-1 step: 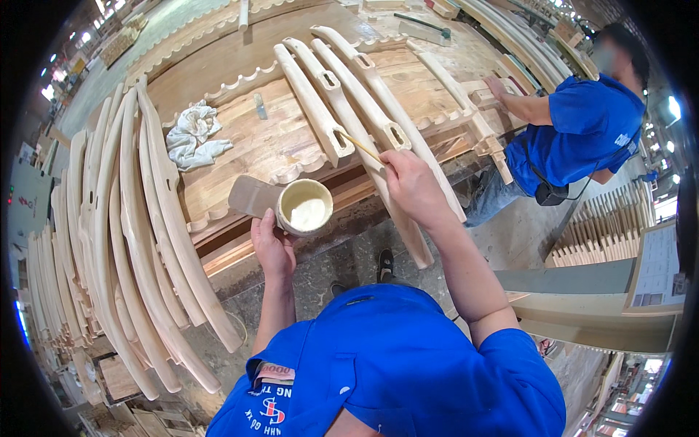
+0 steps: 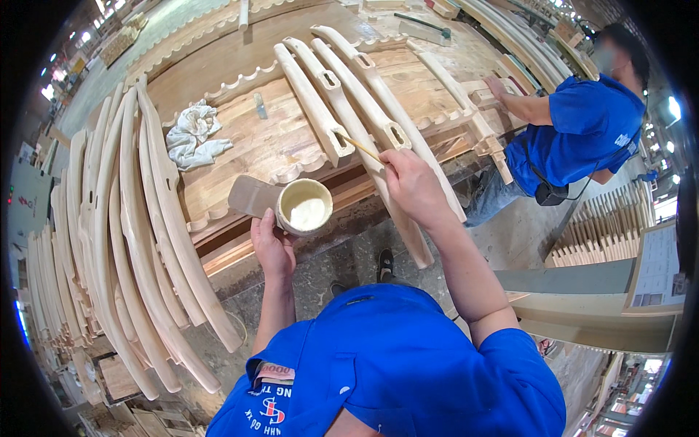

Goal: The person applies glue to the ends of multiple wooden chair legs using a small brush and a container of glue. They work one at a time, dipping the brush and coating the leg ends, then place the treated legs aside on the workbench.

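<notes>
Right hand point(image 2: 413, 182), the nearer, pinches a stick point(image 2: 362, 148) — its tip at the rail point(image 2: 306, 100) just left, whose long axis runs ahead; left hand point(image 2: 274, 245) grips a cup point(image 2: 285, 211).

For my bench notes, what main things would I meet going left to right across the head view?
Leftmost group of long, curved, pale wooden pieces → round cream-coloured cup → thin yellowish stick → person's bare right hand → co-worker's blue short-sleeved shirt.
</notes>
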`<control>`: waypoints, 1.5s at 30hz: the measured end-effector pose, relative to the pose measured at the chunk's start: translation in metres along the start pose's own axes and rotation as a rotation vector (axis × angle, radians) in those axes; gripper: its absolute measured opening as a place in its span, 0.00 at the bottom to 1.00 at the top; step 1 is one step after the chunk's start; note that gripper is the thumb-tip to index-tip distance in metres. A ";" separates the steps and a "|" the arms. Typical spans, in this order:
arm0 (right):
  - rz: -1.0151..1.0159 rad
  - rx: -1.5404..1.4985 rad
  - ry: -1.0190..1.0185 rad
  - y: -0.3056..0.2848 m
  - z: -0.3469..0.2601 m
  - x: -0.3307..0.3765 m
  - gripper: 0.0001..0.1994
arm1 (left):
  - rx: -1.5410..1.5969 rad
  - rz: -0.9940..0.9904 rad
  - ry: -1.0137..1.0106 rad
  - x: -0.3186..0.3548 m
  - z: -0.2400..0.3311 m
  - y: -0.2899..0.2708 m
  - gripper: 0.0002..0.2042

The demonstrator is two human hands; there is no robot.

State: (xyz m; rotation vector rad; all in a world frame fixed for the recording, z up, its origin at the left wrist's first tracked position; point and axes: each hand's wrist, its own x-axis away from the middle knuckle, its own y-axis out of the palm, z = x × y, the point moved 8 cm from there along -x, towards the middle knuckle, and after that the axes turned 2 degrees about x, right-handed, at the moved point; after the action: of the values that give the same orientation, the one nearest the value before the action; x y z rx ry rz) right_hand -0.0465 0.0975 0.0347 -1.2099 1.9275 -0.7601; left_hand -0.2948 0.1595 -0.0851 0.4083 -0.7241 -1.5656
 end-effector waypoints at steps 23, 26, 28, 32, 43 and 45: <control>-0.017 0.027 -0.020 -0.026 0.008 0.019 0.10 | 0.010 0.003 -0.002 -0.001 0.000 -0.008 0.10; 0.035 0.037 -0.026 -0.023 0.001 0.005 0.10 | 0.005 0.007 -0.017 -0.001 -0.001 -0.007 0.10; 0.031 0.094 -0.027 -0.019 -0.001 -0.001 0.11 | 0.006 0.020 -0.010 -0.002 -0.001 -0.007 0.11; 0.032 0.138 -0.073 -0.025 -0.002 0.009 0.09 | -0.015 0.013 0.017 0.001 0.004 -0.010 0.11; 0.006 -0.018 -0.068 -0.024 0.009 0.017 0.11 | -0.026 0.011 0.025 0.003 0.006 -0.006 0.12; -0.017 -0.080 -0.049 -0.026 0.014 0.019 0.11 | -0.027 0.007 0.031 0.003 0.007 -0.008 0.12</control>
State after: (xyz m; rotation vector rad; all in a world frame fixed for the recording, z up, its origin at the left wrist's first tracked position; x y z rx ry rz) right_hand -0.0277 0.0688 0.0426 -1.2827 1.9252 -0.6617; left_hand -0.3059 0.1581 -0.0853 0.4094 -0.6790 -1.5575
